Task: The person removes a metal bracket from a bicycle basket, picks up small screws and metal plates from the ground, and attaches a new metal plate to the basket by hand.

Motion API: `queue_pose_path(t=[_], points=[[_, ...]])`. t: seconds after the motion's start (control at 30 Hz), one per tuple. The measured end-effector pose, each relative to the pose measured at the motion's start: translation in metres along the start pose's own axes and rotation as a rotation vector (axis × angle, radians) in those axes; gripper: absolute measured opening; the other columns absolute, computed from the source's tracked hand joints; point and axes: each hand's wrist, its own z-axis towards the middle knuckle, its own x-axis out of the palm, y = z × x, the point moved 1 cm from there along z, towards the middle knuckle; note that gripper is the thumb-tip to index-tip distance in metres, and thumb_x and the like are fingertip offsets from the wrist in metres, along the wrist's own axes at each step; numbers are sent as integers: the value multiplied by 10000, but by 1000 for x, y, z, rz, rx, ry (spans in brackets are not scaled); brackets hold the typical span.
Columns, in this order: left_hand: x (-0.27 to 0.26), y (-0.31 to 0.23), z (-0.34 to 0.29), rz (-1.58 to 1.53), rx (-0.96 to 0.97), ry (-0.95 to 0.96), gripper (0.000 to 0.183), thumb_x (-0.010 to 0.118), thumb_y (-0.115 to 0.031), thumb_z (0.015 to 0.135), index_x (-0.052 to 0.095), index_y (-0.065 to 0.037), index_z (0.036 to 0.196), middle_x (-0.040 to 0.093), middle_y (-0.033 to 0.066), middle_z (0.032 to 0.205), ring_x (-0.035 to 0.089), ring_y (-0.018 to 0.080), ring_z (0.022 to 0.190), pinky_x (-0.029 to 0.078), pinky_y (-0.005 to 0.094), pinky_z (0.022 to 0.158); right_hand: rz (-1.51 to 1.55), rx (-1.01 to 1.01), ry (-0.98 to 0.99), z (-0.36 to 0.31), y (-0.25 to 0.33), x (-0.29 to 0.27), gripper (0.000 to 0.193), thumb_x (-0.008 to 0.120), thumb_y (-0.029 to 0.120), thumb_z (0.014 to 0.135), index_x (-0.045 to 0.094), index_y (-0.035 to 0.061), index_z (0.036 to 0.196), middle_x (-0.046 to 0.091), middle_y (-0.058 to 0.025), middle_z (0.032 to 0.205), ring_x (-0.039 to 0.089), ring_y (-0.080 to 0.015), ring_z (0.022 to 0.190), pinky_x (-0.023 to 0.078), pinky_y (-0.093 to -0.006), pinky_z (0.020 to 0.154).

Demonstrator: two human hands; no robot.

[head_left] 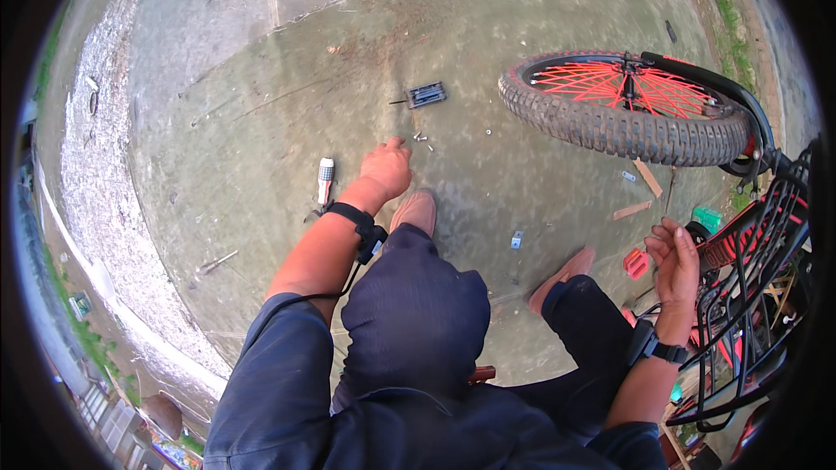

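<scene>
My left hand (386, 167) reaches down to the concrete ground, its fingertips by several small screws (421, 137); whether it pinches one I cannot tell. A dark pedal-like part (426, 94) lies just beyond them. A white and red screwdriver (325, 179) lies to the left of my wrist. My right hand (675, 254) hovers near the bicycle's black wire basket (756, 270), fingers curled and apart, holding nothing that I can see. The bicycle wheel (625, 109), with a knobby tyre and red spokes, stands at the upper right.
My knees and brown shoes (416, 209) fill the middle. Wooden sticks (646, 177), a small metal bracket (516, 240), a red plastic part (635, 263) and a green piece (706, 218) lie near the wheel. A metal rod (218, 262) lies at the left. Gravel borders the left side.
</scene>
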Motion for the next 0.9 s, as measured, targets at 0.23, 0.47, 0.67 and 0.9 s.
queue_pose_path(t=[0.23,0.47,0.67,0.9], points=[[10,-2,28,100,13,51,499,630,-213,826,532,-110,1304,376,81,1451,461,285,1254,432,411,997,-26,73,59,-12,-7,25,371,545,263,956,569,-31,1182,658,-157,1007,670,-240,841,518,-353,820],[4,-11,43,184,118,87,387,529,-156,875,576,-114,1258,397,76,1424,480,269,1215,440,412,963,-29,123,27,-16,-10,39,349,553,237,948,578,-33,1167,665,-169,1001,675,-257,846,517,-369,829],[17,-13,51,258,178,69,260,475,-148,905,640,-91,1098,523,59,1201,519,257,1117,453,404,897,-31,125,42,-10,-10,50,343,550,235,948,586,-34,1158,665,-173,1005,675,-262,849,519,-375,833],[23,-8,54,242,197,37,183,525,-129,852,671,-56,935,564,101,1088,548,275,1060,476,391,863,-31,150,44,-6,-13,55,339,545,218,948,582,-41,1164,663,-173,1010,674,-264,862,520,-382,841]])
